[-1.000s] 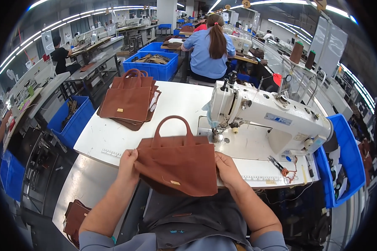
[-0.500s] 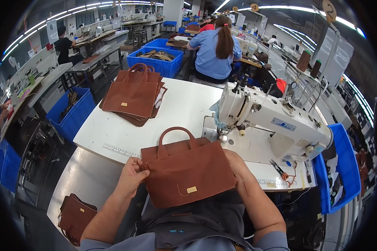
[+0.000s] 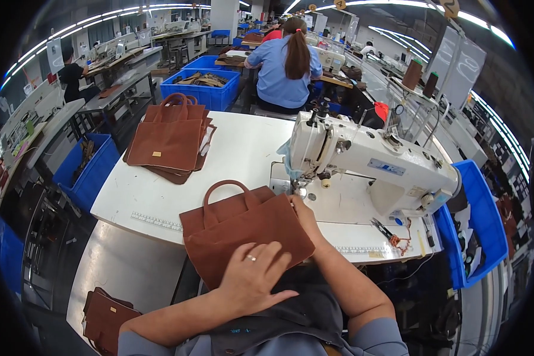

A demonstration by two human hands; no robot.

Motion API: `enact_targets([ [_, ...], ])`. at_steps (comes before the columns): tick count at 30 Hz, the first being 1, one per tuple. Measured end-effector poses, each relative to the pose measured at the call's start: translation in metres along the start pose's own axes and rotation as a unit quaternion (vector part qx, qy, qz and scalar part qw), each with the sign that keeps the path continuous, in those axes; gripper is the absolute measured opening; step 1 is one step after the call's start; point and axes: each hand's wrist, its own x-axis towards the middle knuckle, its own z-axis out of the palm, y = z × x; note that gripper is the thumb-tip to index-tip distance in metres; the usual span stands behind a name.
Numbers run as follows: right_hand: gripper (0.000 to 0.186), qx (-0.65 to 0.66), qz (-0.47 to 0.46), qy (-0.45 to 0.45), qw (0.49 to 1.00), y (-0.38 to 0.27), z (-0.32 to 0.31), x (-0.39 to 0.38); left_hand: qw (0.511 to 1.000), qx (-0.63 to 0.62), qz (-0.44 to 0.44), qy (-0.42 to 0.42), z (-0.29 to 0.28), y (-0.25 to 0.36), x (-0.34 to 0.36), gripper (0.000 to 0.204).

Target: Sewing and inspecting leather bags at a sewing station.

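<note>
A brown leather handbag (image 3: pixel 237 228) with two loop handles lies tilted at the near edge of the white table (image 3: pixel 160 196). My left hand (image 3: pixel 256 279), with a ring on one finger, presses flat on the bag's near corner. My right hand (image 3: pixel 301 215) grips the bag's right edge close to the needle of the white sewing machine (image 3: pixel 368 163). The bag's lower part hangs over the table edge above my lap.
A stack of finished brown bags (image 3: pixel 169 139) lies at the table's far left. More brown bags (image 3: pixel 104 317) sit low at my left. Blue bins (image 3: pixel 207 89) (image 3: pixel 480 219) stand behind and to the right. A person in blue (image 3: pixel 288 68) sits ahead, back turned.
The bag has turned and shifted right toward the machine's needle. My left hand moved from the bag's left edge onto its near face; my right hand went up to its right edge.
</note>
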Motion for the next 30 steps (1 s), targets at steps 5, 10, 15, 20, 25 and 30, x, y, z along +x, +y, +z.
enact_targets([
  [5, 0.018, 0.056, 0.004, -0.016, 0.998, 0.017, -0.009, 0.0, 0.998, 0.066, -0.02, -0.001, 0.032, -0.01, 0.027, 0.019],
  [10, 0.022, 0.012, -0.059, 0.032, 0.998, 0.037, -0.016, -0.003, 0.98, 0.075, -0.181, 0.028, 0.005, -0.085, 0.028, 0.022],
  [15, 0.028, -0.053, -0.068, -0.017, 0.996, -0.011, -0.011, -0.012, 0.942, 0.05, -0.297, -0.146, -0.005, -0.145, 0.014, 0.019],
  [20, 0.024, -0.031, -0.088, -0.016, 0.996, -0.009, -0.018, -0.018, 0.998, 0.018, -0.066, 0.015, -0.02, -0.093, 0.078, 0.037],
  [25, 0.013, -0.053, -0.236, -0.051, 0.969, -0.044, -0.03, -0.036, 0.958, -0.167, 0.086, -0.217, -0.021, -0.103, 0.105, 0.03],
  [30, 0.013, -0.076, -0.229, -0.084, 0.967, -0.06, -0.047, -0.043, 0.91, -0.332, -0.002, -0.249, -0.021, -0.094, 0.096, 0.019],
])
